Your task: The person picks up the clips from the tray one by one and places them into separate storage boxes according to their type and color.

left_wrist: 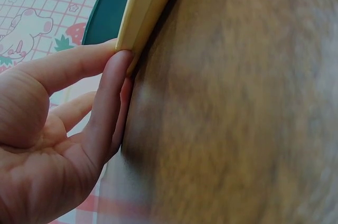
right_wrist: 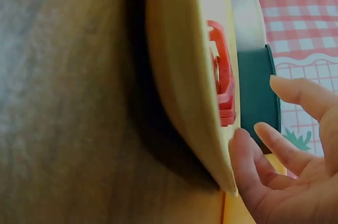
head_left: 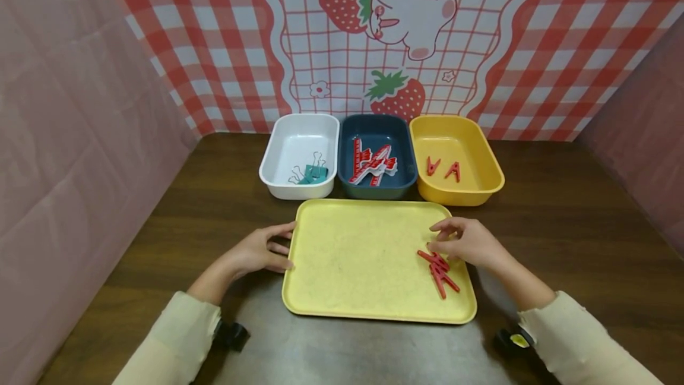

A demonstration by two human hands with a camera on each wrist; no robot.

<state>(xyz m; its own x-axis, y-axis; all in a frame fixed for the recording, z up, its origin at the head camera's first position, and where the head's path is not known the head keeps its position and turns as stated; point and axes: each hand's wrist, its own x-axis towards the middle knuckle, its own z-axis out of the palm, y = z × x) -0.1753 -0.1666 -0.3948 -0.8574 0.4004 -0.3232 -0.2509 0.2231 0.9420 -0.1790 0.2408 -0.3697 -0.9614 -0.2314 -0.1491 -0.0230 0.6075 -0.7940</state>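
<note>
My left hand (head_left: 258, 251) touches the left rim of a pale yellow tray (head_left: 352, 260) with its fingertips; the left wrist view shows thumb and finger against the tray's edge, fingers loosely bent. Over the tray's right side hovers my right hand (head_left: 470, 242), its fingers spread and bent, nothing between them. Just below its thumb lie red clothespins (head_left: 442, 279), close together on the tray. The right wrist view shows a red clothespin (right_wrist: 224, 76) behind the rim, apart from the fingertips.
Behind the tray stand three bins side by side. The white bin (head_left: 278, 162) holds teal binder clips (head_left: 314, 174), the dark blue bin (head_left: 408, 165) red-and-white flat pieces (head_left: 374, 162), the yellow bin (head_left: 470, 195) two red clothespins (head_left: 453, 171). A checked cloth (head_left: 224, 46) hangs behind.
</note>
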